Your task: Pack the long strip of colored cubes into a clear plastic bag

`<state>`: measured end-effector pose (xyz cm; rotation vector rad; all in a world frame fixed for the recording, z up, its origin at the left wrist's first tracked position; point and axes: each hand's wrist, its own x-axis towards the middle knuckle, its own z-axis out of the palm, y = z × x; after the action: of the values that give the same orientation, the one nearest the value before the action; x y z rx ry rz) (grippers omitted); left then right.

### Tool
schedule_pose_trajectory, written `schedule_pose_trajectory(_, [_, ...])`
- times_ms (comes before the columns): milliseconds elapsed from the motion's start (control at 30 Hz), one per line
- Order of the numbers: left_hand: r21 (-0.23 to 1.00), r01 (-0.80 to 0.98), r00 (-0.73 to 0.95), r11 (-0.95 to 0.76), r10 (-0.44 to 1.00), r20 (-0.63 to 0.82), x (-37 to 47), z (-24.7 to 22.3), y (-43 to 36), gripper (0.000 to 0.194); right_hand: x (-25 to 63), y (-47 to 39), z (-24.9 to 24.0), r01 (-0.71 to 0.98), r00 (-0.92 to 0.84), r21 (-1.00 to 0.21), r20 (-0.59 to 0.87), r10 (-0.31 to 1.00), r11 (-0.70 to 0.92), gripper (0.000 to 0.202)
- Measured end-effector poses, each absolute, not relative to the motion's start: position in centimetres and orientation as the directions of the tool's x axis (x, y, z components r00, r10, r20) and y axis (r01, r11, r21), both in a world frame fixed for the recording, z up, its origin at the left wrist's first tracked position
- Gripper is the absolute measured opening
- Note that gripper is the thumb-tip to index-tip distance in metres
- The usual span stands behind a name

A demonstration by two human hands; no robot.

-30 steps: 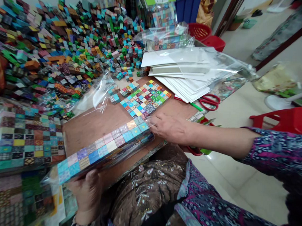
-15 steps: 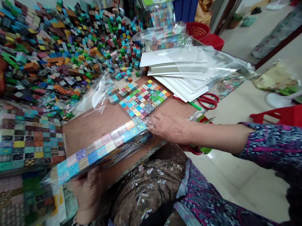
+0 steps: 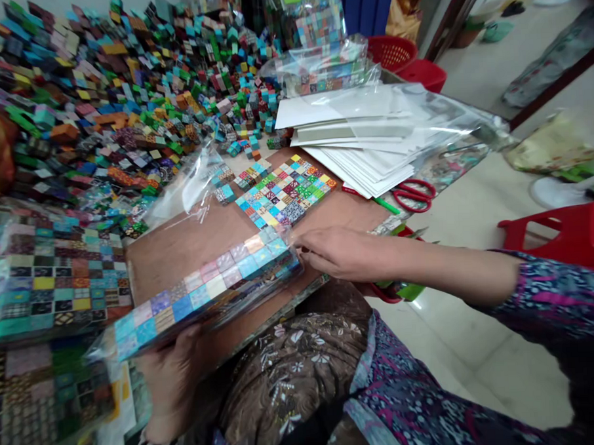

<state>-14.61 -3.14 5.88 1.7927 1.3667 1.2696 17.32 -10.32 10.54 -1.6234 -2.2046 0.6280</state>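
A long stack of patterned colored cubes in clear plastic wrap (image 3: 201,292) is tilted over the brown board (image 3: 165,254). My left hand (image 3: 173,375) grips the lower left part of this stack from beneath, its fingertips partly hidden. At the right end of the wrap, my right hand (image 3: 332,252) pinches the clear plastic between closed fingers. Beyond the stack, a flat panel of small multicolored squares (image 3: 288,191) lies on the board, with small cube blocks (image 3: 251,174) at its far left corner.
Loose colored blocks (image 3: 124,92) are heaped at the back left. Wrapped block panels (image 3: 58,279) sit at the left. White cards (image 3: 357,141) under clear plastic and red scissors (image 3: 414,196) are at the right. A red stool (image 3: 568,233) stands on the floor.
My right hand has shifted slightly right, away from the stack's end, with its fingers on the plastic. The view has shifted a little; my left hand keeps its hold.
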Motion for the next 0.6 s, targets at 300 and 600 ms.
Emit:
schedule_pose_trajectory(300, [0.829, 0.425, 0.056, -0.364, 0.925, 0.377, -14.8, 5.8, -2.9, 0.026, 17.0, -10.9, 9.3, 0.558, -0.138, -0.822, 0.038, 0.990, 0.109, 0.044])
schedule_pose_trajectory(600, [0.936, 0.303, 0.027, -0.178, 0.984, 0.178, -14.7, 6.4, -3.6, 0.036, 18.6, -8.3, 8.8, 0.454, -0.393, -0.864, 0.023, 0.919, 0.216, 0.064])
